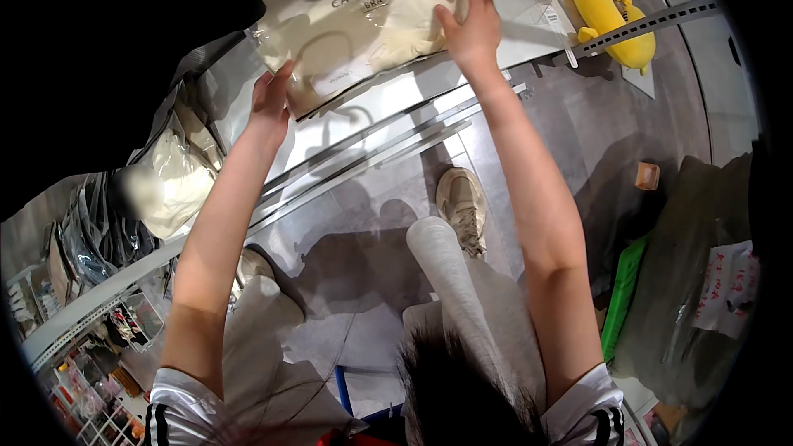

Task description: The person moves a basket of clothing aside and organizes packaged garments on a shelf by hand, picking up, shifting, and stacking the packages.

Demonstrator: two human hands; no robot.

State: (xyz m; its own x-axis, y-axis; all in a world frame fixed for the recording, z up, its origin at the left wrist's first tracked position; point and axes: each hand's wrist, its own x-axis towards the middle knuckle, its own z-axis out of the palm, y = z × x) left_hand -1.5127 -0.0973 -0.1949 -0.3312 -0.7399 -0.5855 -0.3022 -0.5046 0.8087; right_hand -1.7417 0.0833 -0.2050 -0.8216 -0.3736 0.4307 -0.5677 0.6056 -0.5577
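A clear plastic garment bag (356, 28) with a cream bra (409, 25) inside lies before me over a white shelf (241, 105). Dark printing runs across the bag's front. My left hand (271, 96) holds its lower left edge, the thumb on the near face and the other fingers partly hidden. At the right side, my right hand (472, 31) has hold of the bag with thumb and fingers spread over the plastic. A pale card with small writing shows through near the bottom.
More bagged garments (105, 229) stand along the shelf on the left. A yellow plush toy (610, 12) lies beyond a slotted metal upright (650, 28) at right. Metal rails (372, 142) run along the shelf front. A green crate (622, 297) and a dark bag (675, 272) are right.
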